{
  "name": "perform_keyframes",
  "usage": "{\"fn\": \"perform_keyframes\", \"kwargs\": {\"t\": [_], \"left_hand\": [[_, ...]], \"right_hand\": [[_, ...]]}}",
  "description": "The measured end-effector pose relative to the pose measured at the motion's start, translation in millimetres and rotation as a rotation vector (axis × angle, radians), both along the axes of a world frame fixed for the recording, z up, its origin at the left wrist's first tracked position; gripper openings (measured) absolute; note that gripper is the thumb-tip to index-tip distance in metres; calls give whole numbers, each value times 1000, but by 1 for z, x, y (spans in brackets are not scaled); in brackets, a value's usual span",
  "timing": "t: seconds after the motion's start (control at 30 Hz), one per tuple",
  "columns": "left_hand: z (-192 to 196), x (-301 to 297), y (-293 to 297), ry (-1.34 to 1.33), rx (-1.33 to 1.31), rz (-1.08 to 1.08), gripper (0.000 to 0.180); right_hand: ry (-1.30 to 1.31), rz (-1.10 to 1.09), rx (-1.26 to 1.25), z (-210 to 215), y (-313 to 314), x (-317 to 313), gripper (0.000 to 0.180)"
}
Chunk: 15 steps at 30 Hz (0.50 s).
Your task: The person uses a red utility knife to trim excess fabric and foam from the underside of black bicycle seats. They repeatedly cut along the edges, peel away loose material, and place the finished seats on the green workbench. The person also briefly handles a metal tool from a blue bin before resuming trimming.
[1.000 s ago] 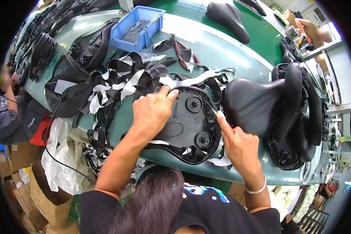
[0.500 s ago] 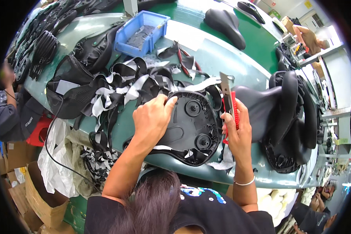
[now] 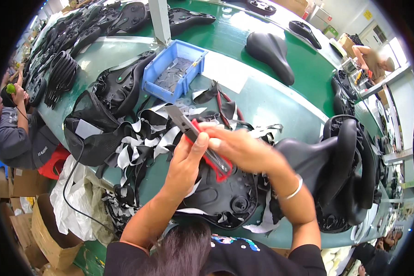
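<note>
Head view: your left hand (image 3: 185, 166) and right hand (image 3: 241, 148) meet over an upturned black saddle base (image 3: 225, 195) on the green table (image 3: 262, 103). Both close their fingers on a red-handled utility knife (image 3: 202, 142). Its long axis runs diagonally, grey blade up-left of your fingers, handle down-right. The base lies directly beneath both hands, forearms angled in from below. Black-and-white strips (image 3: 142, 133) lie left.

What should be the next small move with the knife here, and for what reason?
Probably lower the red utility knife back to the upturned saddle. Both the left hand and right hand hold it raised above the saddle's underside, blade extended, while loose strips hang at the saddle's edge.
</note>
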<state>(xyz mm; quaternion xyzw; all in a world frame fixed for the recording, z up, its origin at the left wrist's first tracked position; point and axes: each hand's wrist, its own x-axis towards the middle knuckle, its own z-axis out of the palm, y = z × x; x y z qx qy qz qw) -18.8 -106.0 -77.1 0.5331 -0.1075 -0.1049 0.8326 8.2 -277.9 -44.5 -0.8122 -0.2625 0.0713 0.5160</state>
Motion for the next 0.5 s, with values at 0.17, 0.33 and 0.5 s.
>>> {"fn": "perform_keyframes", "kwargs": {"t": [0.17,0.33,0.5], "left_hand": [[8,9,17,257,-305,133,29],[-1,7,24,364,-189,-13,25],[13,6,38,318,-136,-170,32]], "right_hand": [[-79,-473,-480,-16,-76,109,36],[-235,-189,-967,-58,-25,71,63],[-28,-306,-1145,-36,-22,63,37]]}}
